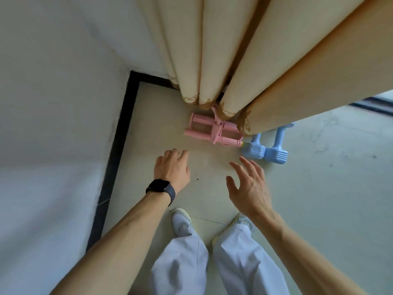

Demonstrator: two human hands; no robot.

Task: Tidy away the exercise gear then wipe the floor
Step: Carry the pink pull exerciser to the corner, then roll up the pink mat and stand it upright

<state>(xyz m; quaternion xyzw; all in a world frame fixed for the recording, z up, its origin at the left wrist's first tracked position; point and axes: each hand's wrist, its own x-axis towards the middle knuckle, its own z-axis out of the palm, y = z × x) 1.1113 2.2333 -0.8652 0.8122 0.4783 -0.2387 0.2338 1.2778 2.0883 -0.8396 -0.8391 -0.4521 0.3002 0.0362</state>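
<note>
At the far left a white plaster wall meets the pale tiled floor along a black skirting strip, the two runs of strip forming a corner. The left hand, a dark smartwatch on its wrist and a thin ring on one finger, is extended palm down over the floor with fingers loosely straightened; it has hold of nothing. Ahead of it, just beside the hem of the cream pleated curtain, lies the pink plastic twin-handled exerciser with its cord wound round the middle — what sort of gear it is cannot be told with certainty from this angle. The right hand is spread wide, fingers splayed and empty, near but apart from the pair of light-blue plastic dumbbells that lie side by side, touching, their far ends partly under the curtain edge. Below, white trainers and pale trousers show the person standing and bending forward. Judgement: the tidying stage is under way and the wiping has not begun. To do this step well, each hand should close on a bar rather than an end — left on the pink piece, right on the blue handles — and the items should be drawn clear of the curtain hem before lifting, lest the fabric snag or the bound cord come loose.
</note>
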